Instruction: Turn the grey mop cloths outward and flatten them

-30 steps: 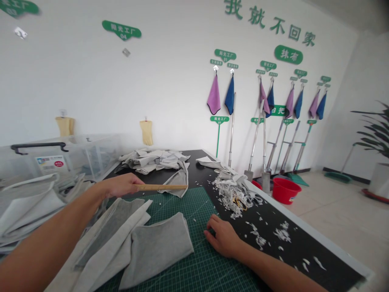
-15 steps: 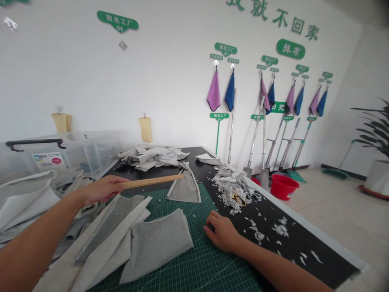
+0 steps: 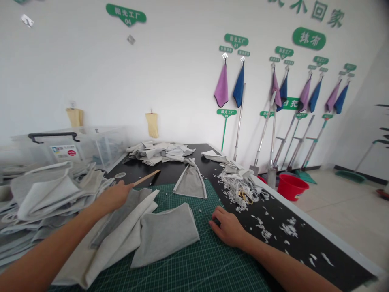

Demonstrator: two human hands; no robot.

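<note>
My left hand is closed around one end of a thin wooden ruler, whose free end points over the black tabletop. Below that hand lie long folded pieces of grey-white cloth. A grey cloth piece rests flat on the green cutting mat. Farther back, a tapered grey cloth piece stands partly folded at the mat's edge. My right hand rests on the mat's right side, its fingers loosely bent and the thumb apart, with nothing visible in it.
Cloth is heaped at the left and far back. A clear plastic box stands behind the left heap. White scraps and scissors lie on the right of the table. Beyond its edge is a red bucket.
My left hand has drawn the ruler down and left, away from the tapered cloth. My right hand stays on the mat. The view has turned slightly left.
</note>
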